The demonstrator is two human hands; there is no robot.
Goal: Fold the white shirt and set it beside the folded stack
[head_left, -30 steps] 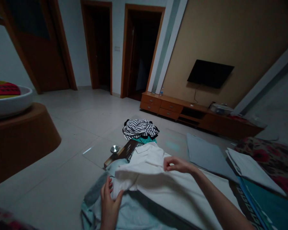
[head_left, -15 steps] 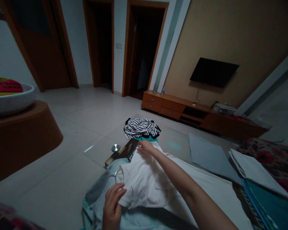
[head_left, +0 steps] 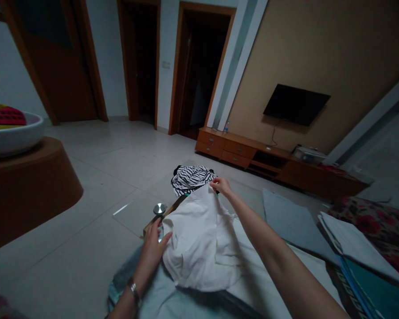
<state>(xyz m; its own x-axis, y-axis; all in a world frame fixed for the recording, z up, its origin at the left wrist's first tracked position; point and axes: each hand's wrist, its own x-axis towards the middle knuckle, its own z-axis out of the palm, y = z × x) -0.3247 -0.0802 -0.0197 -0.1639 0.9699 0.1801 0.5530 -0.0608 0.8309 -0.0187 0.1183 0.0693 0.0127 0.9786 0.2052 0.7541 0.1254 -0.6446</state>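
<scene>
A white shirt (head_left: pixel 197 239) lies spread and wrinkled in front of me, its far end lifted to a peak. My right hand (head_left: pixel 221 185) pinches that raised far edge between thumb and fingers. At the shirt's left edge is my left hand (head_left: pixel 155 241), thumb and fingers apart, the thumb against the cloth; a metal bracelet circles that wrist. Pale blue clothing (head_left: pixel 159 297) lies beneath the shirt on the near side. Just beyond my right hand sits a bunched black-and-white striped garment (head_left: pixel 191 177).
A glass tabletop carries a round metal disc (head_left: pixel 159 208) near its left corner. To the right lie a folded grey cloth (head_left: pixel 286 219), a folded white cloth (head_left: pixel 355 243) and teal fabric (head_left: pixel 375 283). At far left a white bowl (head_left: pixel 16 139) stands on a brown stand.
My right hand has moved away and to the right, lifting the shirt's far edge. My left hand has moved forward along its left edge. The shirt now covers more of the dark box beneath.
</scene>
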